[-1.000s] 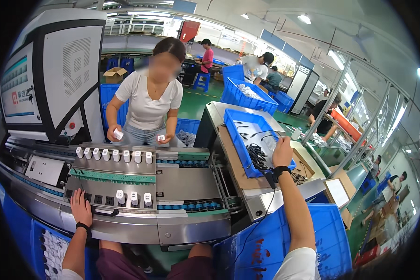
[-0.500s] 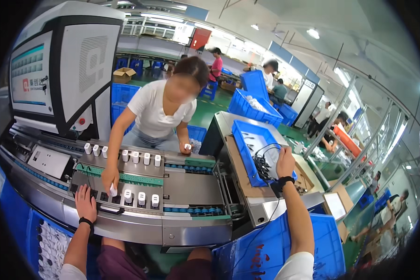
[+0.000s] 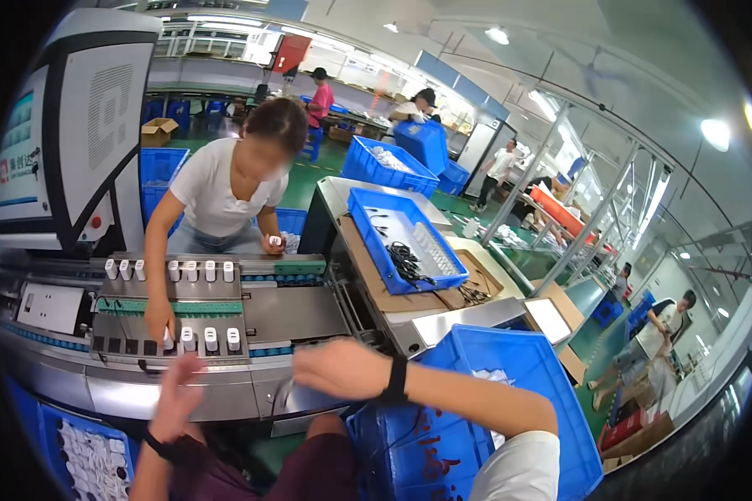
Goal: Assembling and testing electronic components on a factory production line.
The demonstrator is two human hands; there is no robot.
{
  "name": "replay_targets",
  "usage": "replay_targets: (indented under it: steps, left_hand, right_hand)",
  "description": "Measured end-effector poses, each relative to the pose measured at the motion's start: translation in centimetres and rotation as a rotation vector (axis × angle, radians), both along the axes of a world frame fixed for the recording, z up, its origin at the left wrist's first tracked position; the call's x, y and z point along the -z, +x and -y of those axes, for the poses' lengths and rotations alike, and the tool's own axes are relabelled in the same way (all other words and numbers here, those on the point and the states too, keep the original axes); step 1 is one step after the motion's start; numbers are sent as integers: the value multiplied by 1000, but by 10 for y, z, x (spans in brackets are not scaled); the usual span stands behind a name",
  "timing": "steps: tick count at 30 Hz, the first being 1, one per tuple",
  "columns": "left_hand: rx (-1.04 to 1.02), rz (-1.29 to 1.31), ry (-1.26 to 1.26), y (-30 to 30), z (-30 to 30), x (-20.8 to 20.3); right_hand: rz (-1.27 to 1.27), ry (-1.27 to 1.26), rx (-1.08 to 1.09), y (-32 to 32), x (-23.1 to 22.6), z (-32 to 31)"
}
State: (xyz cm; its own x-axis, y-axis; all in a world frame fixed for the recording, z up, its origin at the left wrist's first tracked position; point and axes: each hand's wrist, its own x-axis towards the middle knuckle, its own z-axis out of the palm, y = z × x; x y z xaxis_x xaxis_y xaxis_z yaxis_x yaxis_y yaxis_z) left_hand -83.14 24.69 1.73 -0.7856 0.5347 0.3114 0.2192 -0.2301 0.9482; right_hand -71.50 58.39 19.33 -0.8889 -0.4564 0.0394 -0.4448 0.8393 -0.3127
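My left hand (image 3: 179, 396), blurred, is raised just in front of the steel machine's front edge, its fingers stretched upward and nothing visible in it. My right hand (image 3: 342, 368) is over the front edge, fingers drawn together and smeared by motion. A thin black cable (image 3: 274, 404) seems to hang from its fingers. White charger blocks (image 3: 210, 339) stand upright in a near row, with more charger blocks (image 3: 192, 270) in a far row. A co-worker's hand (image 3: 160, 321) touches a near-row block; the co-worker's other hand (image 3: 272, 243) holds a white block.
A blue tray (image 3: 364, 242) with black cables (image 3: 408, 264) lies on the side table. A big blue bin (image 3: 510, 342) stands by my right arm. At lower left, a blue crate (image 3: 50, 417) holds white parts. A cabinet with a screen (image 3: 100, 125) rises at far left.
My right hand has left the cable tray and swung left over the machine's front edge. My left hand has lifted off the machine. The view has turned right.
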Motion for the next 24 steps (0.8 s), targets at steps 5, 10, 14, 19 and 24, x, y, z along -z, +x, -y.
replay_targets:
  steps: [5,10,14,19,24]
  left_hand:
    - [508,243,101,115,-53,-40]
    - [545,510,-12,127,-50,9]
    - [466,612,-55,111,-45,36]
    - [404,184,-428,102,-39,-3]
    - [373,3,-322,106,-59,-16]
  right_hand:
    - [50,-23,-176,30,35,41]
    - [-39,-98,-77,18,29,23]
    - [-25,-161,13,9,35,6]
    - [254,-114,-51,16,33,17]
    - [370,-225,-112,23,41,44]
